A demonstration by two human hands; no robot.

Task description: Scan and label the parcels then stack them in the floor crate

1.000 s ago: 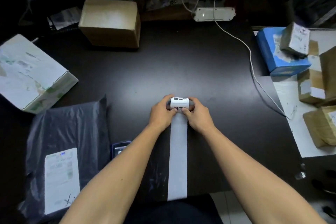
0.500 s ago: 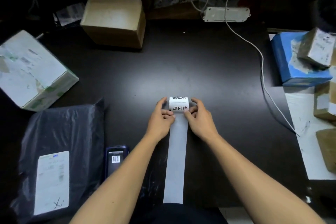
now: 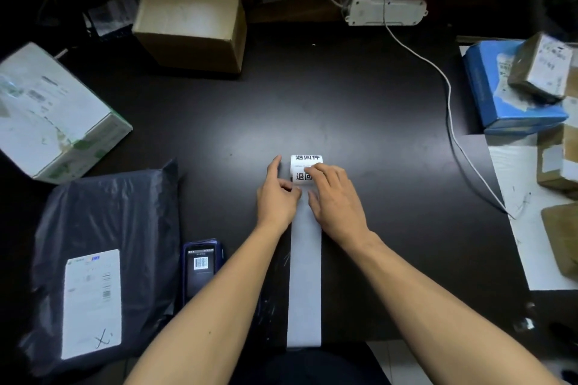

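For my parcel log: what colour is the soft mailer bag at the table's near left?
Black, with a white shipping label; the head view shows the mailer bag.

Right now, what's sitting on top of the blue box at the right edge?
A small taped brown parcel with a white label rests tilted on the blue box. It covers part of the box's top; what is printed beneath is hidden.
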